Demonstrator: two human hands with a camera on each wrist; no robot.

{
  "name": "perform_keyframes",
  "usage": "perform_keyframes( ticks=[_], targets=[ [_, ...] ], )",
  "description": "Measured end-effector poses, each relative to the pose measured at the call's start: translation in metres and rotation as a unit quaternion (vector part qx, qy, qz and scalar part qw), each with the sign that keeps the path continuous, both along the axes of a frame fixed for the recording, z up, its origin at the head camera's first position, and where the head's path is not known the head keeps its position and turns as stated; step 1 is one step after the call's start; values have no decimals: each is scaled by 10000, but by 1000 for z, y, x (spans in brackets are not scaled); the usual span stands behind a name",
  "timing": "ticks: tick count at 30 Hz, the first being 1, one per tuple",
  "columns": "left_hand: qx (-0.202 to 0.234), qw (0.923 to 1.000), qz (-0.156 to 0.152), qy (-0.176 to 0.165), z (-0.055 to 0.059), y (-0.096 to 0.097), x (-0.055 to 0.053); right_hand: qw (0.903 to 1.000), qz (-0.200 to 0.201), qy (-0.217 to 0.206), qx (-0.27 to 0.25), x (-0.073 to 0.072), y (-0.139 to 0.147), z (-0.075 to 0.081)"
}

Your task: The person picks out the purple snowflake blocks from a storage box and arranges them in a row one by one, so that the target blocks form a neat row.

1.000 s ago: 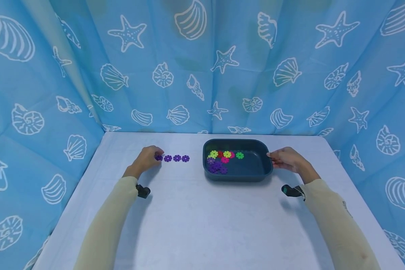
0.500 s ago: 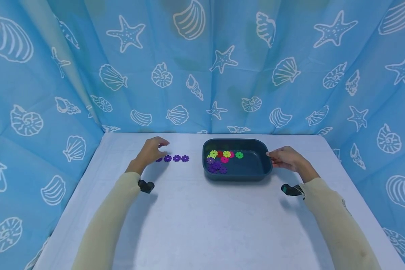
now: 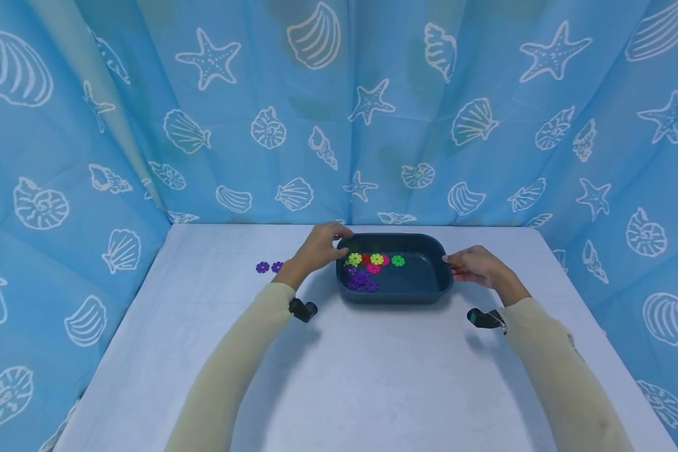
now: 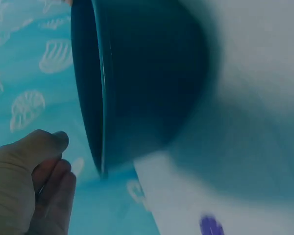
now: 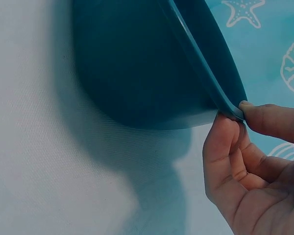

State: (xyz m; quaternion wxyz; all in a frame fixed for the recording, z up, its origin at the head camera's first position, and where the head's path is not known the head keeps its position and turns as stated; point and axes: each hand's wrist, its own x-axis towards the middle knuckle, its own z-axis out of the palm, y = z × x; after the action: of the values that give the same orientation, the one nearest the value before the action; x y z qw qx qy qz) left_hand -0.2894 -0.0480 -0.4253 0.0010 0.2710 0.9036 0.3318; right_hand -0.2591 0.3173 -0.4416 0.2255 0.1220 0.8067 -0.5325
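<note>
A dark blue-grey tray [image 3: 420,284] stands upright on the table. My right hand [image 3: 477,263] pinches its right rim; in the right wrist view the thumb lies on the rim, other fingers underneath. My left hand [image 3: 319,246] is at the tray's left rim, thumb and fingers apart, holding nothing. In the left wrist view, a small gap shows between that hand and the tray wall [image 4: 152,73]. Inside the tray lie flower-shaped discs: several purple discs [image 3: 361,279], yellow discs [image 3: 376,258], pink and red ones, and a green disc [image 3: 398,260].
Left of the tray, a purple disc [image 3: 262,267] and another partly covered one lie on the white table [image 3: 384,376]. The left forearm hides the rest of that row. A blue curtain [image 3: 373,157] with shell prints surrounds the table's back and sides.
My left hand has let go of the leftmost purple disc in the row and moved right to the tray's left rim. The right hand has kept its pinch on the tray.
</note>
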Motion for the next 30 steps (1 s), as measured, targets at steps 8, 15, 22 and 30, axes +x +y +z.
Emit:
perform_keyframes(
  ticks=[8,15,22,30],
  targets=[
    [-748,9946,-599,-389,-13,46,6,10000,-47,4,3,-1,0,-1],
    [-1466,9793,-1262,-596,-23,61,10,9999,19,88,-50,0,0,-1],
    [-2193,9614,-1538,-625,-28,65,11,9999,86,110,-5,1,2,0],
    [-2554,9513,-1681,-404,-29,70,13,10000,43,54,15,2,1,1]
  ],
)
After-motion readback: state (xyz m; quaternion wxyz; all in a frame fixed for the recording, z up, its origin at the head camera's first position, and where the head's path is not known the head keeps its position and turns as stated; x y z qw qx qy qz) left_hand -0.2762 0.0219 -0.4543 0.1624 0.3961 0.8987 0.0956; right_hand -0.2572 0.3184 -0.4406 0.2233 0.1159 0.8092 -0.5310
